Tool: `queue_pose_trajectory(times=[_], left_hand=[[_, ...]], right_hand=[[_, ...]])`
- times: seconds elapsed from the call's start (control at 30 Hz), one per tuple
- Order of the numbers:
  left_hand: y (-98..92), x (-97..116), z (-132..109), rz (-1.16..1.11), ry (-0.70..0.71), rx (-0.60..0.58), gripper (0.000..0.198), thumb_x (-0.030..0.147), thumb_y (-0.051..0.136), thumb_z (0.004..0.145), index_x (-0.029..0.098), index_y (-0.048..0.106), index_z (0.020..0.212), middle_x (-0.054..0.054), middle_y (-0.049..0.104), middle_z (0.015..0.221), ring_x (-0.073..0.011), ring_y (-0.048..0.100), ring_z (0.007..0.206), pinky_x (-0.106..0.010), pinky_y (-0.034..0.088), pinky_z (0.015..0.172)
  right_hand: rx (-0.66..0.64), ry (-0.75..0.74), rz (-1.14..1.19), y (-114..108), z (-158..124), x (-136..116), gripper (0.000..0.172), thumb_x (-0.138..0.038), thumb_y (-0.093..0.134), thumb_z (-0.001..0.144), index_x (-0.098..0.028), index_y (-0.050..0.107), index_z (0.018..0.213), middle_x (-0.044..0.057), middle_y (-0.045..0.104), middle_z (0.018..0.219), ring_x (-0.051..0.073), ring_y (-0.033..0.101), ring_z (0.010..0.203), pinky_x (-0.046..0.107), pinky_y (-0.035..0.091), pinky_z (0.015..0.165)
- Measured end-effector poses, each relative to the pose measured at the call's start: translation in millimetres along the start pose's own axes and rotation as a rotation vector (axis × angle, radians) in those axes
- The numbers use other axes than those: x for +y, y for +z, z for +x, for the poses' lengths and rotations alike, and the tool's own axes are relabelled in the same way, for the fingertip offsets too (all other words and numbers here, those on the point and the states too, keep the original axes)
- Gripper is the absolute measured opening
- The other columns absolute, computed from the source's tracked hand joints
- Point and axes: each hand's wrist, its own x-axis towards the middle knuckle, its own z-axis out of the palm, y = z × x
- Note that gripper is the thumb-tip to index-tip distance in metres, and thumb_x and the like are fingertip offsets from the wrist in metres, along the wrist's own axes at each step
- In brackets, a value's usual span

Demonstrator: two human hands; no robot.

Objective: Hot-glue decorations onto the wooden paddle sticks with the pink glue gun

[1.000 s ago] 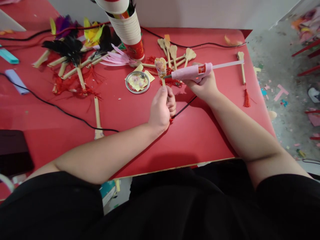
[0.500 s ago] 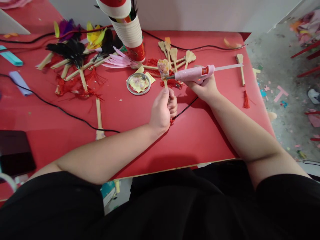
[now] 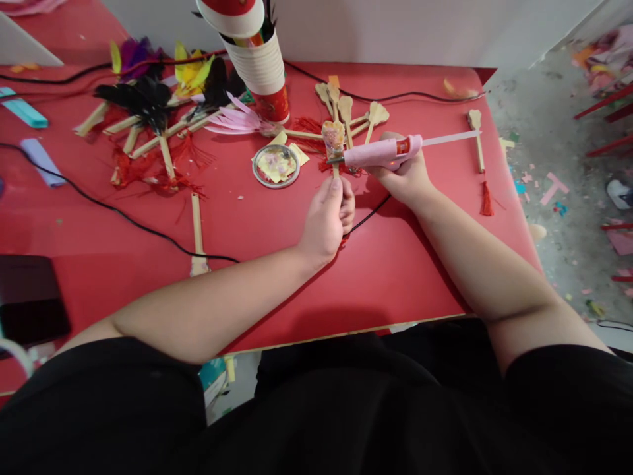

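Wooden stick (image 3: 333, 135) gripped in left hand (image 3: 325, 218), right of round dish (image 3: 277, 187); pink glue gun (image 3: 368, 155) held in right hand (image 3: 408, 178), farther right of dish; cup stack (image 3: 260, 68) seen behind dish

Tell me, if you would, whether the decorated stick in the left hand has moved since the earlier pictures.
Yes: the decorated stick has shifted slightly rightward in the view, away from the round dish.

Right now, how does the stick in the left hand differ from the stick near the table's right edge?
The held stick is gripped by the left hand; the edge stick lies on the table. The held stick's head is speckled with colour; the edge stick's looks pale. Both have widened heads.
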Motion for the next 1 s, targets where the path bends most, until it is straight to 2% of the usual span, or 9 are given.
queue_pose_trajectory(times=[0.33, 0.63, 0.87, 1.0], left_hand=[[-4.8, -10.3, 4.4, 0.112, 0.106, 0.024, 0.042, 0.059, 0.062, 0.117, 0.025, 0.051, 0.095, 0.01, 0.031, 0.065, -0.0086, 0.021, 0.049, -0.019, 0.02, 0.047], [-4.8, -9.8, 0.4, 0.136, 0.195, 0.002, 0.032, 0.048, 0.066, 0.117, 0.024, 0.058, 0.097, 0.008, 0.033, 0.066, -0.0094, 0.025, 0.053, -0.021, 0.023, 0.049], [-1.7, -6.5, -2.1, 0.204, 0.178, 0.033, 0.031, 0.044, 0.056, 0.121, 0.024, 0.056, 0.098, 0.008, 0.034, 0.067, -0.0105, 0.024, 0.053, -0.022, 0.024, 0.05], [-2.7, -7.5, -0.9, 0.175, 0.164, 0.037, 0.031, 0.046, 0.061, 0.119, 0.024, 0.056, 0.097, 0.008, 0.035, 0.068, -0.01, 0.025, 0.053, -0.022, 0.024, 0.05]], right_hand=[[0.04, -0.034, 0.002, 3.5, -0.2, -7.6, 0.067, -0.086, 0.09, 0.082, -0.026, 0.063, 0.09, 0.007, 0.073, 0.09, 0.031, 0.079, 0.099, 0.053, 0.074, 0.096], [0.034, 0.063, -0.075, 1.6, -0.6, -5.6, 0.064, -0.079, 0.098, 0.078, -0.028, 0.064, 0.094, 0.007, 0.072, 0.094, 0.034, 0.077, 0.103, 0.058, 0.074, 0.099], [0.029, 0.054, -0.042, 0.7, -1.3, -3.6, 0.054, -0.069, 0.097, 0.084, -0.026, 0.068, 0.1, 0.01, 0.075, 0.1, 0.035, 0.078, 0.109, 0.058, 0.073, 0.102], [0.031, 0.027, -0.008, 1.7, 0.1, -2.6, 0.054, -0.071, 0.096, 0.083, -0.026, 0.07, 0.099, 0.013, 0.078, 0.102, 0.038, 0.08, 0.111, 0.06, 0.073, 0.102]])
